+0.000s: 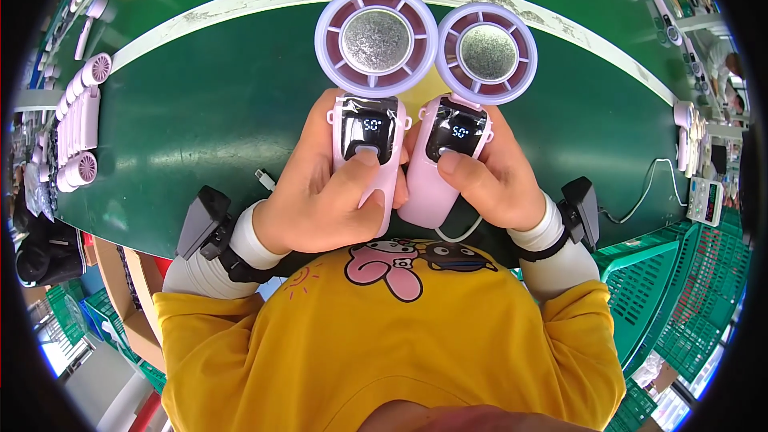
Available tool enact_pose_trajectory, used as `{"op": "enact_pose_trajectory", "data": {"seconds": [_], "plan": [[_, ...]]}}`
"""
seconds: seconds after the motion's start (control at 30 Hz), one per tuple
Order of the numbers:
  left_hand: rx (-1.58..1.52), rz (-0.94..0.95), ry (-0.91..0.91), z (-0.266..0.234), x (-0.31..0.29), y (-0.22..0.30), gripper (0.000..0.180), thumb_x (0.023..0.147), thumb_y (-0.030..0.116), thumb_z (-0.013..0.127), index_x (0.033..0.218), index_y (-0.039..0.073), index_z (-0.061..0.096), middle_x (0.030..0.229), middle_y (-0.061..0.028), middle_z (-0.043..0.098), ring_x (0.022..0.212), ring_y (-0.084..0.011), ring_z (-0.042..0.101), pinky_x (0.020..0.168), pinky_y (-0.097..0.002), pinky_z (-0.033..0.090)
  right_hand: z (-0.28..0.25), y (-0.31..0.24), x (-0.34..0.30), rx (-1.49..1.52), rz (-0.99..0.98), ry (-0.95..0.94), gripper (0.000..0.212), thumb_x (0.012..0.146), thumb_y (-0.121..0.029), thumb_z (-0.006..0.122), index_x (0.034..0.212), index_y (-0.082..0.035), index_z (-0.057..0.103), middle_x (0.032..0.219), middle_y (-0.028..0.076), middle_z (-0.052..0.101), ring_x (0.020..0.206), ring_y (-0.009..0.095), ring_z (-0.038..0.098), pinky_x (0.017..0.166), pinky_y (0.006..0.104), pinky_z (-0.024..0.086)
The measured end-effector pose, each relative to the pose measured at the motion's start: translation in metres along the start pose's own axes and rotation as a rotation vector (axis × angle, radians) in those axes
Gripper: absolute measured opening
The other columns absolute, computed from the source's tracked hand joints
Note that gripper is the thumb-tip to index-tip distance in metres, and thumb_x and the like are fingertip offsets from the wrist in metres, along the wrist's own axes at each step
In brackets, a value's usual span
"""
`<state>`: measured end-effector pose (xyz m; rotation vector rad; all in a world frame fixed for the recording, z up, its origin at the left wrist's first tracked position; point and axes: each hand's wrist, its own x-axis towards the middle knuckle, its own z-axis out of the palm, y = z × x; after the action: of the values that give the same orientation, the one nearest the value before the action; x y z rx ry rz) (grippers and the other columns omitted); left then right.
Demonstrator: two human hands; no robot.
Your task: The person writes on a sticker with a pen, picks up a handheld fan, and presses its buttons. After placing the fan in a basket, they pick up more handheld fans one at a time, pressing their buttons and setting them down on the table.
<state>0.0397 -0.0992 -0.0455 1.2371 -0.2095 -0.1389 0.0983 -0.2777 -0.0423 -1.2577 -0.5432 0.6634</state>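
Note:
Two pink handheld fans with lilac ring heads and silver centre discs are held upright side by side over the green table. My left hand [320, 184] is wrapped round the left handheld fan [386, 164], its thumb on the button under a lit black display. Closed about the right handheld fan [420, 192] is my right hand [500, 168], its thumb likewise at the button below a lit display. Both displays show the same reading. A white cable [462, 234] runs by the bottom of the right fan. The fingers behind the handles are mostly hidden.
More pink fans [78, 120] stand in a row at the table's left edge. A white cable plug [265, 179] lies left of my left hand. At the right edge sits a small white meter [705, 201] with a cable. Green plastic crates [648, 296] stand below right, cardboard boxes [132, 296] below left.

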Motion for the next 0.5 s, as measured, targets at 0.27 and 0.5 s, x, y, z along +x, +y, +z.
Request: {"op": "enact_pose_trajectory", "data": {"seconds": [0.27, 0.5], "plan": [[-0.034, -0.02, 0.004, -0.0011, -0.0007, -0.0004, 0.053, 0.069, -0.011, 0.037, 0.117, -0.003, 0.017, 0.093, -0.0124, 0.045, 0.069, -0.0151, 0.052, 0.059, -0.0284, 0.045, 0.0018, 0.0002, -0.0002, -0.014, -0.009, 0.013, 0.041, 0.081, -0.01, 0.046, 0.117, 0.0, 0.03, 0.1, 0.012, 0.051, 0.093, 0.019, 0.05, 0.084, 0.0325, 0.039], [0.027, 0.033, -0.017, -0.0007, -0.0027, -0.0039, 0.053, 0.069, -0.01, 0.037, 0.117, -0.004, 0.016, 0.093, -0.0125, 0.045, 0.069, -0.0149, 0.052, 0.06, -0.0284, 0.045, -0.0015, 0.0015, -0.0023, -0.026, -0.003, 0.003, 0.043, 0.081, -0.01, 0.047, 0.119, 0.0, 0.028, 0.101, 0.012, 0.051, 0.093, 0.019, 0.051, 0.084, 0.0325, 0.039]]}}
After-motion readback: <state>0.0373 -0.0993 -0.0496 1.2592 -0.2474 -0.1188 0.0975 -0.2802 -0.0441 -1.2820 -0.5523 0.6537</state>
